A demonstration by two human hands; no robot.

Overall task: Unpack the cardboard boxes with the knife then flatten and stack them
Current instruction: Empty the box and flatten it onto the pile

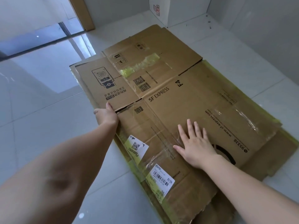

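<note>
A flattened brown SF EXPRESS cardboard box [186, 101] lies on top of a stack of other flattened boxes [275, 156] on the tiled floor. Clear and yellowish tape strips and white shipping labels [161, 177] cling to it. My left hand [106, 115] grips the left edge of the top box, fingers curled under the cardboard near a flap slit. Spread flat, fingers straight, my right hand [195, 143] presses down on the middle of the box. No knife is in view.
Pale glossy floor tiles [48, 126] surround the stack. A white box with red marks [161, 10] stands against the far wall. A wooden door frame [84, 13] and a dark threshold strip are at the back left.
</note>
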